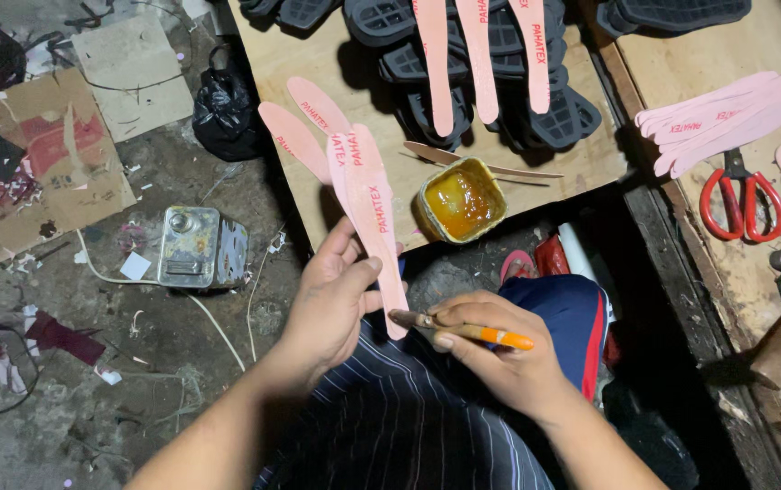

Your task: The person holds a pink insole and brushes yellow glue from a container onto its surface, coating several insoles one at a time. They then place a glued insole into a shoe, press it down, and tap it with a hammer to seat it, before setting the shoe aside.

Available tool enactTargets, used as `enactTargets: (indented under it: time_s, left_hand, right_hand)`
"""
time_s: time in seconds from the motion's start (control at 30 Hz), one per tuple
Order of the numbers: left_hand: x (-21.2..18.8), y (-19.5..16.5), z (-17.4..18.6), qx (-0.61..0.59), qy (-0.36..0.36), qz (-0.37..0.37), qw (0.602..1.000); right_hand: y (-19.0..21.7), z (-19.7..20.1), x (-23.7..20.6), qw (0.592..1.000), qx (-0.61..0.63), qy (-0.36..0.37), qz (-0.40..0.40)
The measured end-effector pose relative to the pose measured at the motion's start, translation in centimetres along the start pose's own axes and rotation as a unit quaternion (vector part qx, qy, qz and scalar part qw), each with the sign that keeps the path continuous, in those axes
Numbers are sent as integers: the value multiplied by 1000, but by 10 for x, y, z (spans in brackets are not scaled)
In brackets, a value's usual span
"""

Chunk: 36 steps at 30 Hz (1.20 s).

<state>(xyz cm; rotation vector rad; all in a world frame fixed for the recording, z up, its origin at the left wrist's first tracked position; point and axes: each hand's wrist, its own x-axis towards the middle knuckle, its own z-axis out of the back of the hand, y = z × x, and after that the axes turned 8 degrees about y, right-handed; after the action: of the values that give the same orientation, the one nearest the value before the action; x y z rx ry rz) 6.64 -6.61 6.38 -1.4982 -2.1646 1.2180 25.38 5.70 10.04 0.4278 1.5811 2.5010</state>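
Fingers of my left hand close around a fan of pink insoles, thumb on top, the strips sticking up over the board's edge. My right hand pinches an orange-handled brush, its tip touching the lowest insole. How many insoles I grip is hard to tell, since they overlap. My right fingertips curl under and hide. Just past the insoles sits a square glue tin with a flat stick behind it. Black soles pile further back, cut off by the frame's top, three pink insoles lying on them. To the right lie more pink insoles and red scissors. A metal can stands on the littered floor at left.
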Motion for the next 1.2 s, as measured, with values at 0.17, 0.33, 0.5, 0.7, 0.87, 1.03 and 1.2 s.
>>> enactTargets:
  time_s: [0.17,0.33,0.5,0.7,0.87,1.03,1.2]
  left_hand:
    - [-13,9,-2,35,65,45,996]
    - [-18,3,1,98,111,81,986]
    - [-18,-2,0,120,110,106,981]
    - [-19,-2,3,134,142,98,976]
    - [-19,-2,5,153,150,88,973]
    - [-7,-6,11,129,88,86,984]
    - [1,-11,21,83,3,45,996]
  right_hand:
    - [1,4,11,998,-40,-46,32]
    - [-7,13,30,992,-56,-112,36]
    - [-7,15,34,980,-36,-192,43]
    - [-1,8,35,991,-25,-121,47]
    - [-2,22,45,990,-84,-100,59]
    - [3,16,30,995,-62,38,75]
    - [8,7,13,993,-26,105,41]
